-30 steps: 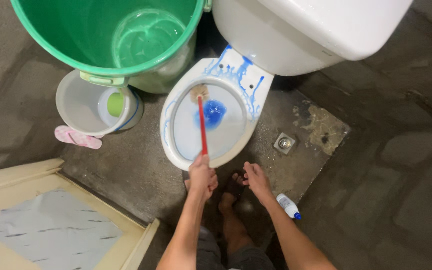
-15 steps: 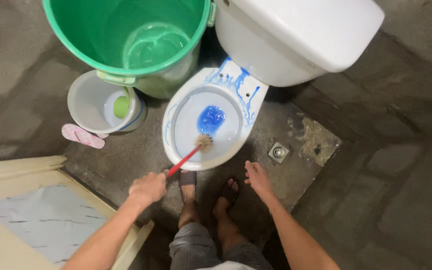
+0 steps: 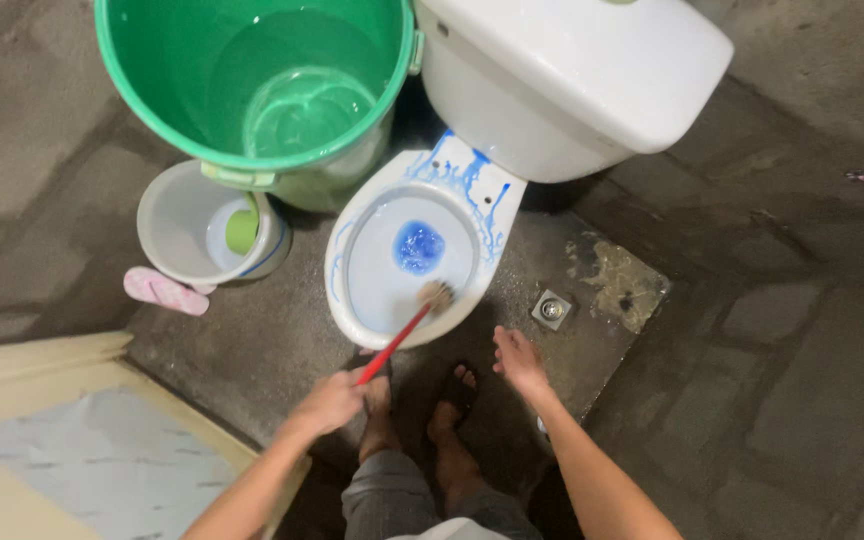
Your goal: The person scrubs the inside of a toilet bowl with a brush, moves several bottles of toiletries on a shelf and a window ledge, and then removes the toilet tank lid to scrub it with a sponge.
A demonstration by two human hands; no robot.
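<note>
My left hand (image 3: 327, 405) is closed around the red handle of the brush (image 3: 407, 325). The bristle head rests against the inner front-right wall of the toilet bowl (image 3: 352, 290). The bowl holds a pool of blue liquid at its centre, and blue streaks run down the rim at the back. My right hand (image 3: 519, 360) hangs free over the floor, fingers loosely spread, holding nothing. The green bucket (image 3: 152, 90), left of the cistern (image 3: 572, 70), holds clear water. The white pail (image 3: 167, 215) beside it holds a small green scoop. A pink sandal (image 3: 162, 290) lies just beside the pail.
</note>
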